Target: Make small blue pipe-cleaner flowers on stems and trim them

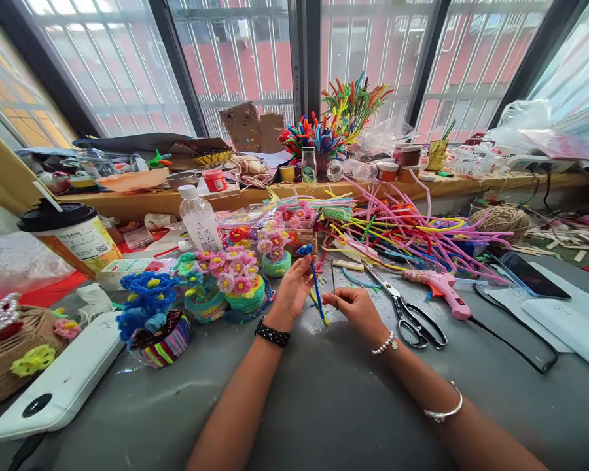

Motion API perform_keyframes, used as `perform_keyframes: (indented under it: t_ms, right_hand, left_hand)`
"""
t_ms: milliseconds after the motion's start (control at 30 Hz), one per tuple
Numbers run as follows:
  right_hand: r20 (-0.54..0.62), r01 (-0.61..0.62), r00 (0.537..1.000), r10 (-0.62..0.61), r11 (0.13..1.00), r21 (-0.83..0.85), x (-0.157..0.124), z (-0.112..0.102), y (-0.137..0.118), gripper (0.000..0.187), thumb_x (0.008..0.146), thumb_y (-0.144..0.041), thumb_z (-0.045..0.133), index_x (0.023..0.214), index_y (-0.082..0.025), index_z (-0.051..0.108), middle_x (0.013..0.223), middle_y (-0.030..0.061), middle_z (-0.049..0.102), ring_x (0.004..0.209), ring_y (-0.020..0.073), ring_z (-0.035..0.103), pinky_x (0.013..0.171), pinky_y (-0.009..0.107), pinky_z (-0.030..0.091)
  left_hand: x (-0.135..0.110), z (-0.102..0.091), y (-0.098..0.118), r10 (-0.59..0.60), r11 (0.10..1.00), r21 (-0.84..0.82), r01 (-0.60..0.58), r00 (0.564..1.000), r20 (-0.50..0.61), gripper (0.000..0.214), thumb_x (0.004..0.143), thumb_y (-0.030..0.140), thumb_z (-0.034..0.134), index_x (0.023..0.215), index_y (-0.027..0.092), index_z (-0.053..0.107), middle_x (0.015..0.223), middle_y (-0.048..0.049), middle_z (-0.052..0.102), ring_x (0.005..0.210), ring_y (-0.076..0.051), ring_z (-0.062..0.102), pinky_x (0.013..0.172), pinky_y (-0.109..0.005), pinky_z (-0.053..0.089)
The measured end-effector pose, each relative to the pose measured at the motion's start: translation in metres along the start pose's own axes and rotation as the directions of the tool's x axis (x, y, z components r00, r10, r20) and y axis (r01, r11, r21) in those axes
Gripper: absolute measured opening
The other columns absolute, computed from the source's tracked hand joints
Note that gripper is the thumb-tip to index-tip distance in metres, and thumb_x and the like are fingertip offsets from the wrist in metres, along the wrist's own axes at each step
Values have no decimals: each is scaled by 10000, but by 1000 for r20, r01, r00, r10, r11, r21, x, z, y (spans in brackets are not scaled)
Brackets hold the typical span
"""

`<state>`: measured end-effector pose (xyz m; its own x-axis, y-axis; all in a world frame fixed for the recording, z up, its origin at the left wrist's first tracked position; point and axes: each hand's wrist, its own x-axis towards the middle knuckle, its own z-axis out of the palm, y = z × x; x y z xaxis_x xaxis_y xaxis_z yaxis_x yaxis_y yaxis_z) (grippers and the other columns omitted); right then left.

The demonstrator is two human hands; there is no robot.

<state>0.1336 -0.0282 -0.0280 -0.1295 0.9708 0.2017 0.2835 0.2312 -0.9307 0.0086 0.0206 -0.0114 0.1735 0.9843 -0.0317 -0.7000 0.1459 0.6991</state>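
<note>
Above the middle of the table my left hand [293, 291] is closed, its fingertips pinching a blue pipe cleaner [317, 288]. A small curled blue shape [304, 250] sits at the top of those fingers, and the long blue end hangs down toward a yellow piece on the table. Just to the right, my right hand [356, 307] pinches a thin dark stick [333, 278] that stands nearly upright; its exact kind is unclear. The two hands are apart. Left of them stand pots of pink pipe-cleaner flowers [238, 271] and a striped pot with blue flowers [152, 301].
Scissors [412, 314] and a pink glue gun [442, 291] with a cord lie to the right. Behind are a heap of loose pipe cleaners [397, 222] and a plastic bottle [199, 219]. A power bank [63, 373] lies left, a phone [533, 275] right.
</note>
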Motion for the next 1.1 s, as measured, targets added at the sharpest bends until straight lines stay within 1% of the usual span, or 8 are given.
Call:
perform_keyframes:
  t_ms: [100,267,433,600,733,933,1000,1100]
  right_hand:
    - [39,-25,999,22,997,72,-1,3,0,402,656,-471,547,453,-153,409,459,-59,232,447,60,191,412,215,145]
    - [51,-55,997,51,994,97,-4,9,-2,349,650,-429,562,484,-144,447,463,-60,243,451,58,188,413,215,144]
    - [41,-51,998,47,994,95,-2,10,3,317,670,-420,541,540,-134,500,468,-59,252,449,59,195,414,213,150]
    - [-78,-16,997,26,991,136,0,7,7,319,684,-443,521,581,-142,497,500,-49,285,462,67,233,411,206,187]
    - [-128,-37,990,58,985,166,0,2,4,354,668,-489,520,571,-153,466,495,-52,271,440,62,208,381,204,170]
    - [-32,4,999,1,987,160,-1,1,-2,329,682,-469,523,662,-140,530,516,-39,343,460,69,265,404,202,220]
    - [-20,12,1000,-9,987,158,-1,2,-2,318,675,-456,540,641,-140,528,523,-35,359,474,72,284,425,205,236]
    - [-34,-24,999,31,982,188,-1,3,-2,348,654,-483,550,581,-149,487,509,-45,323,452,66,255,412,207,214]
  left_hand:
    - [1,-1,-1,-3,1000,11,3,1000,-2,134,587,215,677,672,144,602,702,31,598,602,-42,516,557,-175,381]
    - [1,-1,-2,26,998,65,-27,999,20,115,580,187,680,637,138,594,636,42,577,577,-31,505,546,-152,377]
    - [-1,1,-2,-1,997,76,-3,999,49,115,565,161,687,598,140,579,597,40,568,561,-41,515,548,-156,387]
    - [-2,1,-2,-88,991,114,76,990,108,150,600,194,664,736,143,626,676,8,614,593,-58,544,559,-161,402]
    - [-5,2,-2,-155,974,189,126,977,149,161,592,163,668,745,119,639,696,-25,635,622,-76,561,595,-178,408]
    - [-5,2,-2,-134,968,232,97,980,150,106,572,141,680,664,123,631,642,4,612,578,-56,540,574,-174,392]
    - [-5,2,-2,-129,967,239,91,981,146,99,570,146,682,648,124,624,648,5,610,572,-52,534,565,-170,388]
    - [-6,2,-1,-151,962,250,109,976,156,114,596,180,668,684,122,627,656,-1,609,587,-56,538,558,-166,390]
